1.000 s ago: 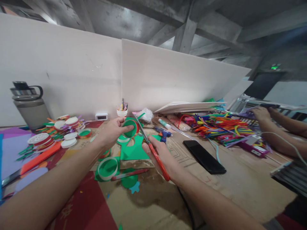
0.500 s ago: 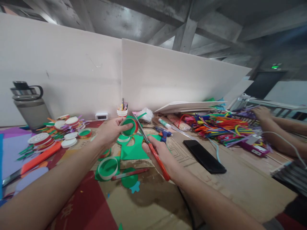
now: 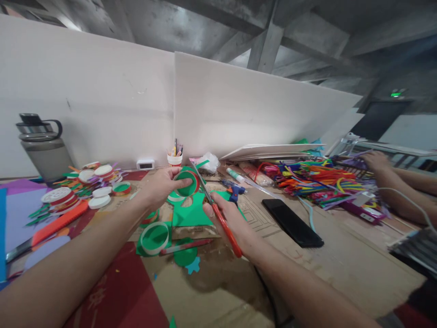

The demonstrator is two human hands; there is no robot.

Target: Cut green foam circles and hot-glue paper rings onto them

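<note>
Green-lined ring with red rim [image 3: 186,183], held up above the cardboard table [image 3: 341,264], pinched in the left hand [image 3: 163,186], thumb across its green face, probably so the rim turns toward the blades. Red-handled scissors [image 3: 218,214] gripped in the right hand [image 3: 228,217], fingers closed through the handles, tips pointing up just beside the ring's right edge; blades seemingly near closed, too thin to tell.

Directly below: green foam sheet [image 3: 189,214] and another white-rimmed green ring [image 3: 154,238]. Further right, a blue glue gun [image 3: 233,191], a black phone [image 3: 292,222], a heap of coloured pipe cleaners [image 3: 307,180]. Left, finished rings [image 3: 89,186] and a grey flask [image 3: 44,148]. Far right, another person's forearm [image 3: 399,191], well apart. Nothing between scissors and ring.
</note>
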